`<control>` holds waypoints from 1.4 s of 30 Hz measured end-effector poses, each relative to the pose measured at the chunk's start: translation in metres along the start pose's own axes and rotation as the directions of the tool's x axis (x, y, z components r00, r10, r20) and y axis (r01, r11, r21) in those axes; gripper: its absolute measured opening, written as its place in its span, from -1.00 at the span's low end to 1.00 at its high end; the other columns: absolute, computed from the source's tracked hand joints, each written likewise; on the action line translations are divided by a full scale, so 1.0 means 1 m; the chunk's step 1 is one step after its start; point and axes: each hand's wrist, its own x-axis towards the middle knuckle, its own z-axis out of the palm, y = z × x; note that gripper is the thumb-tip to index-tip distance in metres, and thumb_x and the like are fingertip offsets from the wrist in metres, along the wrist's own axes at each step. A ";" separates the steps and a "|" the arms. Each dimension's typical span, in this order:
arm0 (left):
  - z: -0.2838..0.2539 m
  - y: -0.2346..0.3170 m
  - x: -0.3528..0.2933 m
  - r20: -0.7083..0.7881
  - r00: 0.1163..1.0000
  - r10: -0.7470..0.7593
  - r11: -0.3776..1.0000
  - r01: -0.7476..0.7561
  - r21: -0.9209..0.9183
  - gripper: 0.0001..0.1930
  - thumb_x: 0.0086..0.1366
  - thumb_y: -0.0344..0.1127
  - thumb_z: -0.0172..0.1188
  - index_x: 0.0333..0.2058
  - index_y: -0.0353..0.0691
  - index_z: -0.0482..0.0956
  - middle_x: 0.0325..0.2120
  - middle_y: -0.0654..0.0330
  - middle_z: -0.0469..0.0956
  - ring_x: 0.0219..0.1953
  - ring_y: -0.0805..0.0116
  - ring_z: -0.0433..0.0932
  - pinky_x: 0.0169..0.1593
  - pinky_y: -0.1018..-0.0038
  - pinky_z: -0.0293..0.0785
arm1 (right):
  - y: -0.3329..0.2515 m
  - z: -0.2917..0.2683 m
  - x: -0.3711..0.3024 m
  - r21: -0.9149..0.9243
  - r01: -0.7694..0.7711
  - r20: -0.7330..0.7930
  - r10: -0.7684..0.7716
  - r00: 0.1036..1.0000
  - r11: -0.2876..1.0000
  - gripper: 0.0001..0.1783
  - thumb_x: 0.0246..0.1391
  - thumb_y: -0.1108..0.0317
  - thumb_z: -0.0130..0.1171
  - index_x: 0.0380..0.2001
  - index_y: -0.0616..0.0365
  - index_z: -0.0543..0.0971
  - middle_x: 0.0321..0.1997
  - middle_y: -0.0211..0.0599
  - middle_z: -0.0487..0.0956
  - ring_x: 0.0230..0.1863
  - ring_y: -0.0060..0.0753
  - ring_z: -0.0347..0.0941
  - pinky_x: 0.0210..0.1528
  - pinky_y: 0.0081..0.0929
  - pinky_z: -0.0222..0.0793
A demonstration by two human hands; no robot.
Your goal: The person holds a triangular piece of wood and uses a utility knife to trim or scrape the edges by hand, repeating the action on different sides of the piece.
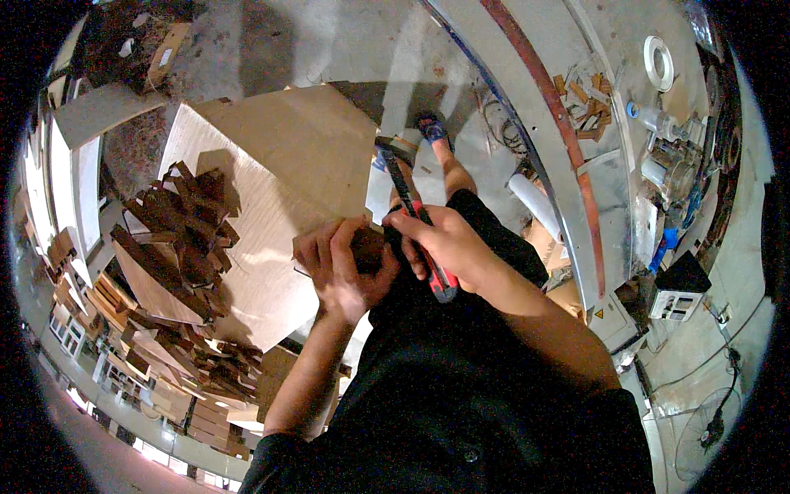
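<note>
My right hand [440, 239] is closed around the handle of a red-and-black-handled tool [444, 286]. Its long, narrow dark blade points away from me; whether it is a file or a knife I cannot make out. Just left of it, my left hand [341, 267] has its fingers curled around a small dark brown wooden piece [367, 249], mostly covered by the fingers. Both hands are close together in front of my black shirt. Beyond the left hand lies a large light wooden panel [284, 148].
Dark brown wood pieces [185, 214] are heaped on the panel's left side. To the right runs a curved metal-edged surface [568, 156] with wood offcuts [586, 105] on it. Further right stand a white ring [658, 63], a black-and-white box [679, 288] and a fan [709, 428].
</note>
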 end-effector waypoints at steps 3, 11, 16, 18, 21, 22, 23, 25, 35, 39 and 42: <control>0.001 0.001 0.002 -0.023 1.000 0.002 1.000 -0.001 0.007 -0.45 -0.04 -0.24 0.46 -0.01 -0.08 0.55 -0.10 0.14 0.52 0.00 0.00 0.39 0.11 0.06 0.24 | 0.000 0.001 0.011 0.184 -0.186 0.100 0.169 0.980 0.965 -0.70 0.30 0.11 0.25 -0.19 0.14 0.56 -0.59 -0.45 0.52 -0.64 -0.54 0.44 -0.60 -0.53 0.36; -0.001 0.006 0.007 -0.038 0.999 0.028 0.998 -0.027 0.048 -0.49 -0.03 -0.24 0.44 -0.04 -0.09 0.57 -0.10 0.13 0.54 -0.02 -0.01 0.40 0.11 0.06 0.26 | 0.015 -0.010 0.027 0.300 -0.208 0.221 0.144 0.965 0.931 -0.73 0.20 0.14 0.36 -0.28 0.06 0.55 -0.56 -0.46 0.55 -0.64 -0.55 0.44 -0.61 -0.53 0.36; 0.001 0.003 0.008 -0.035 0.999 0.029 0.999 -0.027 0.047 -0.50 -0.04 -0.23 0.43 -0.05 -0.10 0.58 -0.10 0.12 0.54 -0.02 -0.02 0.40 0.11 0.06 0.27 | 0.019 -0.007 0.031 0.308 -0.197 0.219 0.132 0.967 0.931 -0.74 0.16 0.15 0.40 -0.31 0.02 0.54 -0.56 -0.47 0.54 -0.65 -0.55 0.42 -0.62 -0.55 0.35; 0.002 0.004 0.008 -0.042 0.999 0.029 0.998 -0.027 0.055 -0.50 -0.04 -0.23 0.43 -0.06 -0.10 0.58 -0.11 0.12 0.54 -0.02 -0.01 0.40 0.10 0.06 0.28 | 0.023 -0.012 0.032 0.326 -0.210 0.276 0.119 0.954 0.922 -0.74 0.17 0.15 0.39 -0.31 0.02 0.54 -0.56 -0.47 0.54 -0.64 -0.56 0.42 -0.61 -0.55 0.35; 0.001 0.005 0.007 -0.045 0.998 0.034 0.997 -0.031 0.067 -0.50 -0.04 -0.23 0.42 -0.06 -0.11 0.58 -0.13 0.12 0.55 -0.03 0.00 0.41 0.08 0.06 0.29 | 0.022 -0.014 0.033 0.346 -0.241 0.327 0.124 0.937 0.907 -0.76 0.18 0.17 0.38 -0.31 0.02 0.54 -0.57 -0.48 0.53 -0.63 -0.57 0.43 -0.60 -0.56 0.35; 0.001 0.005 0.007 -0.045 0.998 0.045 0.997 -0.042 0.060 -0.51 -0.04 -0.22 0.42 -0.06 -0.12 0.58 -0.13 0.12 0.55 -0.04 0.00 0.42 0.07 0.07 0.29 | 0.020 -0.014 0.032 0.353 -0.254 0.338 0.130 0.932 0.900 -0.77 0.19 0.17 0.37 -0.31 0.01 0.54 -0.57 -0.48 0.53 -0.63 -0.58 0.43 -0.59 -0.57 0.34; 0.002 0.004 0.007 -0.045 0.998 0.054 0.997 -0.052 0.053 -0.51 -0.04 -0.22 0.42 -0.06 -0.12 0.58 -0.14 0.12 0.55 -0.05 0.00 0.42 0.06 0.07 0.29 | 0.017 -0.014 0.032 0.342 -0.251 0.332 0.134 0.934 0.906 -0.76 0.21 0.16 0.35 -0.31 0.03 0.55 -0.57 -0.49 0.53 -0.63 -0.58 0.42 -0.59 -0.56 0.34; 0.001 0.003 0.006 -0.039 0.997 0.066 0.995 -0.064 0.071 -0.51 -0.03 -0.23 0.42 -0.07 -0.13 0.57 -0.14 0.12 0.55 -0.07 0.00 0.43 0.05 0.07 0.29 | 0.013 -0.015 0.029 0.318 -0.254 0.319 0.149 0.936 0.914 -0.74 0.24 0.13 0.31 -0.31 0.07 0.55 -0.57 -0.49 0.53 -0.64 -0.59 0.41 -0.59 -0.56 0.34; -0.002 0.001 0.006 -0.044 0.994 0.104 0.995 -0.104 0.006 -0.34 -0.04 -0.30 0.44 0.10 -0.12 0.43 -0.14 0.11 0.54 -0.09 0.00 0.43 0.02 0.04 0.27 | -0.012 0.018 -0.054 -0.961 0.180 0.087 -0.388 0.918 0.211 -0.73 0.28 0.24 0.08 -0.19 0.27 0.40 -0.60 -0.01 0.60 -0.56 0.12 0.61 -0.50 -0.03 0.55; -0.004 0.001 0.008 -0.053 0.990 0.130 0.991 -0.132 -0.026 -0.36 -0.04 -0.31 0.44 0.09 -0.06 0.45 -0.13 0.13 0.53 -0.09 0.02 0.43 0.01 0.01 0.26 | -0.013 0.032 -0.060 -0.982 0.175 0.134 -0.380 0.915 0.075 -0.75 0.25 0.26 0.10 -0.25 0.26 0.43 -0.66 -0.08 0.59 -0.64 -0.06 0.61 -0.59 -0.19 0.54; -0.002 0.000 0.004 -0.044 0.992 0.120 0.992 -0.121 -0.018 -0.38 -0.04 -0.31 0.44 0.07 -0.01 0.48 -0.11 0.17 0.52 -0.07 0.03 0.42 0.02 0.02 0.25 | -0.022 0.036 -0.064 -0.982 0.169 0.129 -0.351 0.928 0.086 -0.77 0.25 0.26 0.10 -0.28 0.24 0.43 -0.67 -0.08 0.58 -0.64 -0.06 0.61 -0.60 -0.21 0.53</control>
